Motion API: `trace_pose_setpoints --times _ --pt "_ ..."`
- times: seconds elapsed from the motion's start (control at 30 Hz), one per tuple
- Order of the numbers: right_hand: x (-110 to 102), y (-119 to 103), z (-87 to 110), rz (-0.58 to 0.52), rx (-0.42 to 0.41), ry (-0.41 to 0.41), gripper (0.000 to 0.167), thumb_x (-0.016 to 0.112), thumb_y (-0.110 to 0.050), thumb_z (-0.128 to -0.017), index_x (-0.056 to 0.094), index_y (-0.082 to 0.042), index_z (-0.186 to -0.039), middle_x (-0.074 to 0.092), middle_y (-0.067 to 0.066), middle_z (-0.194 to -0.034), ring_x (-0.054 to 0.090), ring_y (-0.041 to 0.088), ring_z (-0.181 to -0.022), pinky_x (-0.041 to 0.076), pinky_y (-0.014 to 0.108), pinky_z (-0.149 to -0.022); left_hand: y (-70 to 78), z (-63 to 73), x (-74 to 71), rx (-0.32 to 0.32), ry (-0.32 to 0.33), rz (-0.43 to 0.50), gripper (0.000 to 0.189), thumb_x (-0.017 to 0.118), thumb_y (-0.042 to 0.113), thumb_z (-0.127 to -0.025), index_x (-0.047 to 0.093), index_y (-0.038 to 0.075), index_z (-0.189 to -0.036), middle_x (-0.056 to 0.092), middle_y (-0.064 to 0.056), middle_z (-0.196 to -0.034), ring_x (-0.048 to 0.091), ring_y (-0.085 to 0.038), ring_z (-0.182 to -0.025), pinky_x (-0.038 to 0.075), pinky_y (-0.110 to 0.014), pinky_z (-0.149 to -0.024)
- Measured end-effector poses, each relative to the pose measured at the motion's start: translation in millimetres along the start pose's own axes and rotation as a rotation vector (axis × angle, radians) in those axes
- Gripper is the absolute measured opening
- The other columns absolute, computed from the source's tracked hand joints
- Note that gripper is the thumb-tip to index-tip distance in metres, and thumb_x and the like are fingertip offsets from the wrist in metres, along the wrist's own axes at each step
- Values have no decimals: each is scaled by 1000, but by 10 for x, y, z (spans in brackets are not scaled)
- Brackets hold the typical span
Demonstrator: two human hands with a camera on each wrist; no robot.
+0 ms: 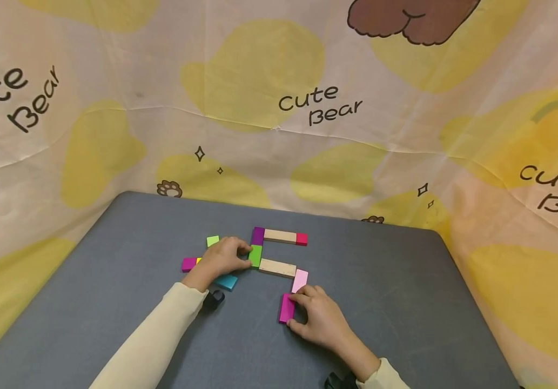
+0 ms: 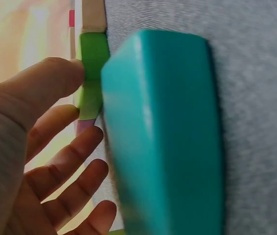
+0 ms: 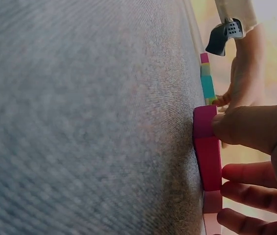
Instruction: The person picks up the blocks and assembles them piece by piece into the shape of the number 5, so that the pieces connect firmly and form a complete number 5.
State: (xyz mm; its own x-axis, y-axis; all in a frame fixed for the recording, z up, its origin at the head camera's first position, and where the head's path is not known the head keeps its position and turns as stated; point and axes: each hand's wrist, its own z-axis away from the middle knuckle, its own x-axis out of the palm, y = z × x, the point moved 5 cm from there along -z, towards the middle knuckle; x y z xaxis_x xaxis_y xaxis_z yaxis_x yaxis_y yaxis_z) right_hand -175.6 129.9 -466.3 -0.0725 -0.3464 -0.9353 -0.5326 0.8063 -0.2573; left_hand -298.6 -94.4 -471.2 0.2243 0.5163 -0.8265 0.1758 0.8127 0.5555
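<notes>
My left hand (image 1: 221, 256) has its thumb and index finger at the green block (image 1: 255, 256), pinching it; in the left wrist view the thumb overlaps the edge of the green block (image 2: 95, 56) and the other fingers are spread and bent. Nearer the front, my right hand (image 1: 322, 317) grips the magenta block (image 1: 286, 309) between thumb and index finger. That block's far end meets a light pink block (image 1: 300, 280). From there a plain wooden block (image 1: 277, 268) runs left to the green one. A purple block (image 1: 257, 235) continues beyond the green block.
Another wooden block (image 1: 280, 236) and a red block (image 1: 301, 239) extend right from the purple one. Partly behind the left hand lie a teal block (image 1: 226, 282), a lime block (image 1: 213, 241) and a second magenta block (image 1: 188, 264). A printed cloth (image 1: 254, 108) rises behind the grey table (image 1: 381, 281).
</notes>
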Motion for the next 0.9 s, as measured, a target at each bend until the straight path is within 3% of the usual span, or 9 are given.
trace_pose_setpoints --times 0.3,0.67,0.9 --pt "-4 21 -6 7 -2 14 47 80 -35 -69 73 -12 -109 62 -4 -95 52 12 -85 48 27 -68 49 -11 -28 54 25 -78 39 80 31 -75 74 12 -109 69 -3 -104 62 -19 -96 51 -40 -88" --pt "-11 79 -35 -42 27 7 42 80 -34 -71 71 -11 -105 64 -1 -96 54 13 -88 51 31 -76 92 25 -30 123 73 -120 37 75 30 -78 71 13 -111 66 -1 -99 59 -17 -93 51 -38 -86" --pt "-18 98 -52 -28 24 -20 43 80 -37 -69 72 -13 -104 60 -3 -95 51 13 -88 49 30 -75 111 156 -122 200 117 -112 29 68 25 -85 70 11 -110 66 -2 -100 60 -18 -93 52 -39 -84"
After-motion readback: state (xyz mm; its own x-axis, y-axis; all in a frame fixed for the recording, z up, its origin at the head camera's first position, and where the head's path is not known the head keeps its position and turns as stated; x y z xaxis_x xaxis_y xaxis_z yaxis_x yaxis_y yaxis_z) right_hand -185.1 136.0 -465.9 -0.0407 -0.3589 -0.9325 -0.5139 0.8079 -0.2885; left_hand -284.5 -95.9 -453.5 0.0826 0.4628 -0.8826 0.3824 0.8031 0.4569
